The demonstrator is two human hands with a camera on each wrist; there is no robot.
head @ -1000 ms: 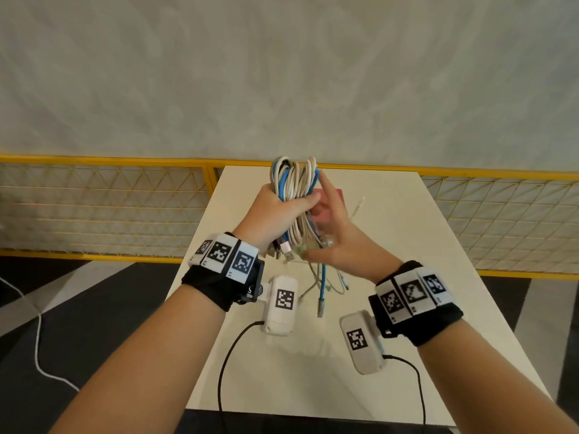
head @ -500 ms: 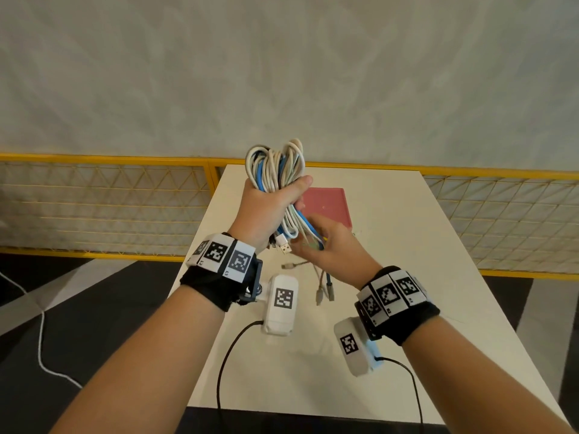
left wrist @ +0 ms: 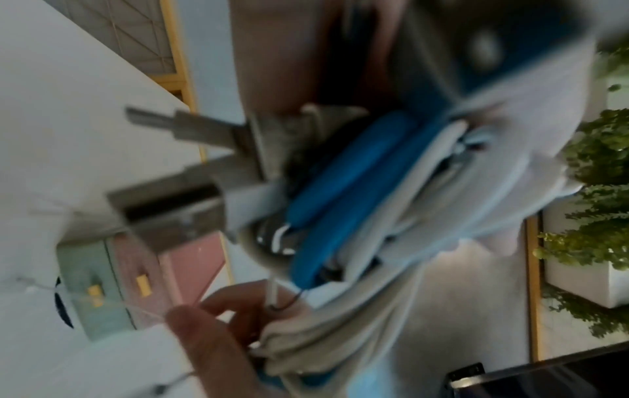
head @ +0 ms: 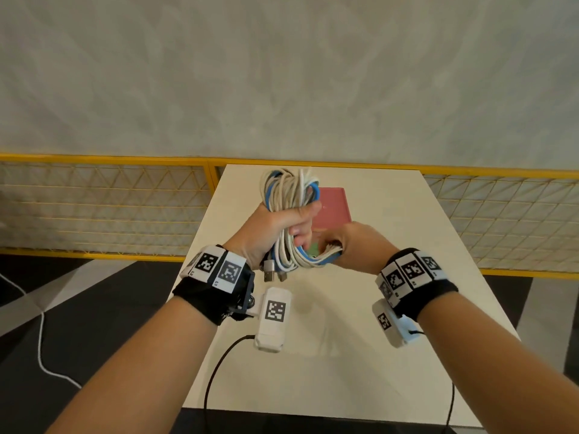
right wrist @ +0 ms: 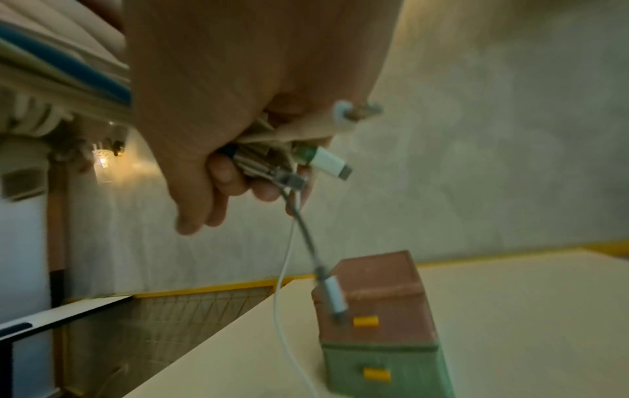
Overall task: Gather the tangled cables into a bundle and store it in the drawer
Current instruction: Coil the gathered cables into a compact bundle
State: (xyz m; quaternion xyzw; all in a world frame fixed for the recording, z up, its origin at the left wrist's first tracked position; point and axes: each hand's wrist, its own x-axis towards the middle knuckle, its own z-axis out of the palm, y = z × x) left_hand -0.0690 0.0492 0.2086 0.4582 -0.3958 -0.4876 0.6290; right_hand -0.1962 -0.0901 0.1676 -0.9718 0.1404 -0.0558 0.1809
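White and blue cables (head: pixel 289 195) are held as a looped bundle above the cream table (head: pixel 391 308), the left hand (head: pixel 275 228) wrapped around their middle, the right hand (head: pixel 354 245) clutching their lower ends, just before the pink-and-green drawer box (right wrist: pixel 381 317).

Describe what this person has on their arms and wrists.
Both forearms are bare, with no sleeves. Each wrist carries a black fabric band: the left wristband and right wristband both have white tiles printed with black square codes. Under each hangs a small white camera box with its own code and a thin black cable.
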